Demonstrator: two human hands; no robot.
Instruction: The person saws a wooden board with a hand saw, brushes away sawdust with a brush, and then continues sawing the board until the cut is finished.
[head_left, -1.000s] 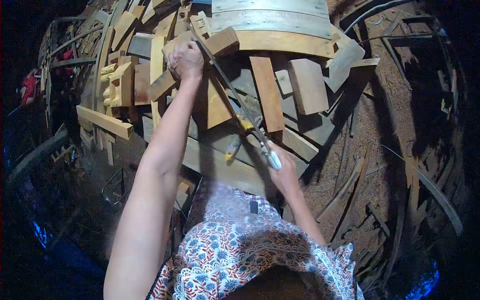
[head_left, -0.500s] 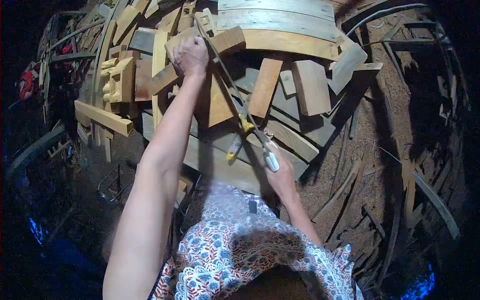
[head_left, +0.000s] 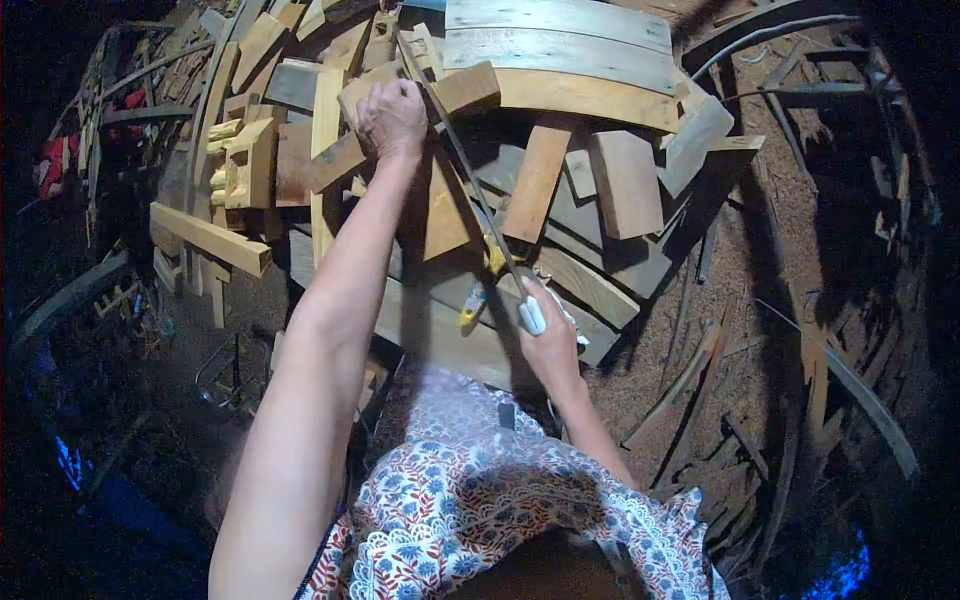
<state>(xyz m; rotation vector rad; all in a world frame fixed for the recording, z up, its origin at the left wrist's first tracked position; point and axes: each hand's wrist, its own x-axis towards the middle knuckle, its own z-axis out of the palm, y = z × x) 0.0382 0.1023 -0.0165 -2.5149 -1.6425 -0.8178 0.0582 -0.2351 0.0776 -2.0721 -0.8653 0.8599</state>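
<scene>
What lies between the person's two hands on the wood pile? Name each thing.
In the head view, the saw blade runs from the right hand to the left hand, above a yellow-handled tool and planks.

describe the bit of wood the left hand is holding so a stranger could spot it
Start at the heap of offcuts in front of the person. Near its top, the left hand presses on a short pale wooden block. It alone has the handsaw blade running across it, down to the right hand.

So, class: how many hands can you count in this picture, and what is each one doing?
2. The left hand presses down on a wood block atop the pile; the right hand, nearer the body, grips the saw by its handle. None seem hidden.
</scene>
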